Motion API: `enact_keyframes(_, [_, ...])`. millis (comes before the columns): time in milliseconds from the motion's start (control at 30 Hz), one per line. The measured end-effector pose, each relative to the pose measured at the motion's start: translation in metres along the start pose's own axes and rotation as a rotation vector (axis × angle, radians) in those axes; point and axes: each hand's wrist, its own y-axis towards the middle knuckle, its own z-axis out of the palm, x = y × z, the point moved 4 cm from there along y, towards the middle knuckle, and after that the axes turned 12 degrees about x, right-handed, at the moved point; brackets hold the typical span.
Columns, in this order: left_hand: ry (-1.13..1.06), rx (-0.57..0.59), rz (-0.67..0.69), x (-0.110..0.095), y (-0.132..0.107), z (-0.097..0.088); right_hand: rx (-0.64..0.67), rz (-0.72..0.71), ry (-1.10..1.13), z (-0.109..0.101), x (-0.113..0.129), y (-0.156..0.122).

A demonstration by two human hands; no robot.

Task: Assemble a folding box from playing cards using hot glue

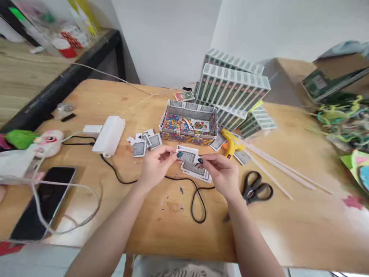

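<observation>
My left hand (155, 164) pinches the left edge of a grey-backed playing card (187, 157), between thumb and fingers. At the card's right side, my right hand (221, 173) has its thumb and fingers closed on the edge. More grey-backed playing cards (201, 176) lie right beneath, overlapping on the table. Just beyond them stands an open box (187, 136) built of cards, with colourful speckled walls and a few cards inside. Cut card pieces (140, 148) lie to the left, and a yellow glue gun (230, 144) rests to the right.
Black scissors (255, 190) and clear glue sticks (276, 163) lie at right. Stacked card packs (233, 88) stand behind the box. A black cord (198, 215) loops below my hands. At left are a white power adapter (109, 135) and a phone (46, 200).
</observation>
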Motion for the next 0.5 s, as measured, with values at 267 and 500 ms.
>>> enact_keyframes(267, [-0.107, -0.023, -0.055, 0.0013, -0.0009, 0.0046, -0.017, 0.131, 0.123, 0.0017, -0.0015, 0.0015])
enact_keyframes(500, [-0.132, -0.088, -0.105, 0.0029, -0.002, 0.0085, -0.008, 0.197, 0.106, 0.0011, -0.0014, 0.0024])
